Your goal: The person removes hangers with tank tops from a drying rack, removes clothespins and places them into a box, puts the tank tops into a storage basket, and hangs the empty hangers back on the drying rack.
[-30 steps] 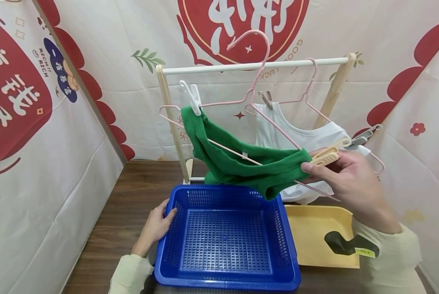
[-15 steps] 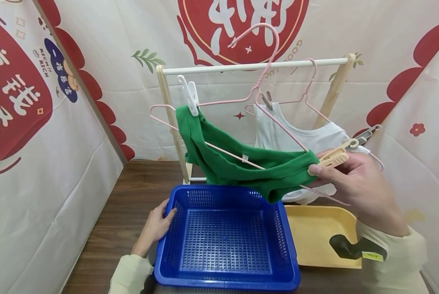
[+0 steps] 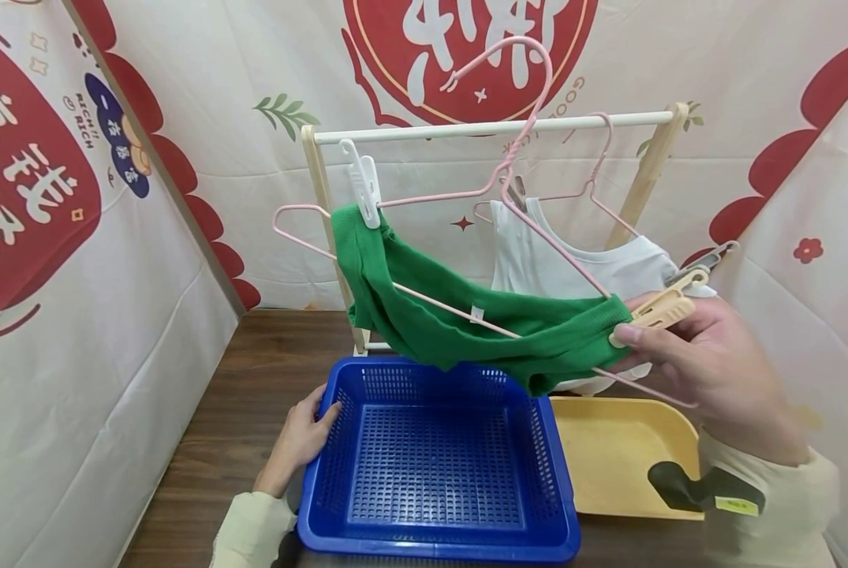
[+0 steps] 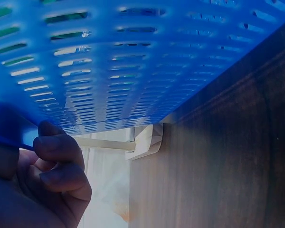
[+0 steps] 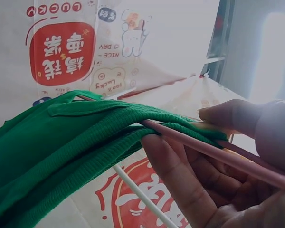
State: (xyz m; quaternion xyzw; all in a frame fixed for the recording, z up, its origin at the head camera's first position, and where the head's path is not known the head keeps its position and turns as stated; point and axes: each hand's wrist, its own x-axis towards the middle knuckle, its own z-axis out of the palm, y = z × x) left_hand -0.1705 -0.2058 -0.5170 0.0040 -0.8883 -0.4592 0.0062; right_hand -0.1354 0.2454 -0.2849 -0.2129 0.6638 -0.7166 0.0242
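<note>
A pair of green shorts (image 3: 424, 315) hangs by its ribbed waistband on a pink wire hanger (image 3: 459, 196), tilted down to the right. A white clothespin (image 3: 364, 185) clips the left corner, and a cream clothespin (image 3: 661, 309) is at the right one. My right hand (image 3: 715, 367) pinches that right corner between thumb and fingers; in the right wrist view the hanger wire (image 5: 213, 154) runs through the same hand. On the left, my left hand (image 3: 303, 430) grips the rim of a blue plastic basket (image 3: 434, 544), its fingers (image 4: 61, 145) curled over the edge.
Behind stands a wooden rack with a white bar (image 3: 424, 132). From it a white tank top (image 3: 594, 264) hangs on another pink hanger, with a grey clothespin (image 3: 704, 260). A yellow tray (image 3: 608, 450) lies right of the basket on the brown table (image 3: 203, 442).
The hanger and green shorts have come nearer to me, the hook rising and shifting right. My right hand has moved right and slightly down with them. My left hand has stayed on the basket.
</note>
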